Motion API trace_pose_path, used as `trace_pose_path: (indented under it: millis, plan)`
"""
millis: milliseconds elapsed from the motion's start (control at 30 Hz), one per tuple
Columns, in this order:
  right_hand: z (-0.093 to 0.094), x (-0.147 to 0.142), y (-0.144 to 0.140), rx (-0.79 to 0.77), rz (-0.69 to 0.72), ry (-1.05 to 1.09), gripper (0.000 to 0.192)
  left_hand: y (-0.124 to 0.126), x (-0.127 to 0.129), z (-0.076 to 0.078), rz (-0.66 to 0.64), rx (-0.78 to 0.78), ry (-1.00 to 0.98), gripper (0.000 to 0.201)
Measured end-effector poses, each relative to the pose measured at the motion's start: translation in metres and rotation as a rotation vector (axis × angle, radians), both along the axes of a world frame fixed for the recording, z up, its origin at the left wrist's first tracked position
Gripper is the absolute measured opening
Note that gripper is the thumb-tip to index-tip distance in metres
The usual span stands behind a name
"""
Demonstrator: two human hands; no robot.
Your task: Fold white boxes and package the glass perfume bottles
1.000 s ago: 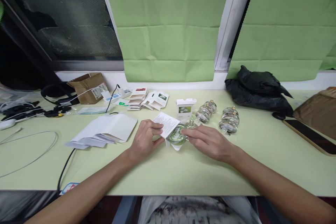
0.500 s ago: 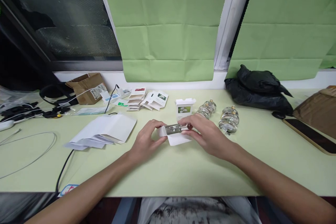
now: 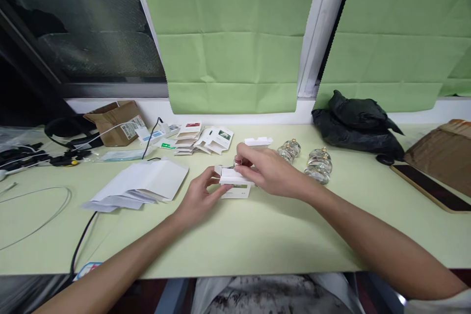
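Between both hands' fingers (image 3: 221, 187) sits a small white box (image 3: 235, 185), pinched.

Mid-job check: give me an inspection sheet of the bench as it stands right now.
Surface: pale green table, window sill behind.
Job's things: small white box, held at the flaps; glass bottles in two rows beside it; open white carton behind.
Clutter: flat cartons, white sheets, brown box, black bag, phone.
Hands: left hand steadies the box; right hand pinches its top.
Cables: black cable, thin white wire, headphones.
Surroundings: green blinds, dark window.
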State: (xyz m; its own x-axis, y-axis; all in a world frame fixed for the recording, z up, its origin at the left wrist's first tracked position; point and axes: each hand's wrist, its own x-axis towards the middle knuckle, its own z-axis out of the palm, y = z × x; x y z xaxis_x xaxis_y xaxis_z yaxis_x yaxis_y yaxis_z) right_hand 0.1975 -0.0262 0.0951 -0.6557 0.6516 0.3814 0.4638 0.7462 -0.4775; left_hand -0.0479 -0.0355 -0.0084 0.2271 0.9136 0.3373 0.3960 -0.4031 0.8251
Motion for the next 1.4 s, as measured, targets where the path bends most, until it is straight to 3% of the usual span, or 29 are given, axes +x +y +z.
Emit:
trace_pose_path:
  millis: [400,833,1400]
  plan:
    - [0.014,-0.008,0.016,-0.112,0.056,-0.041,0.008,0.002,0.000,-0.003,-0.046,-0.027,-0.067,0.026]
    - [0.005,-0.008,0.009,0.009,0.089,-0.106,0.008,0.001,-0.001,-0.003,-0.046,-0.046,-0.060,0.029]
    - [0.000,-0.008,0.007,0.019,0.080,-0.206,0.012,-0.001,0.000,-0.001,-0.070,-0.033,-0.081,0.032]
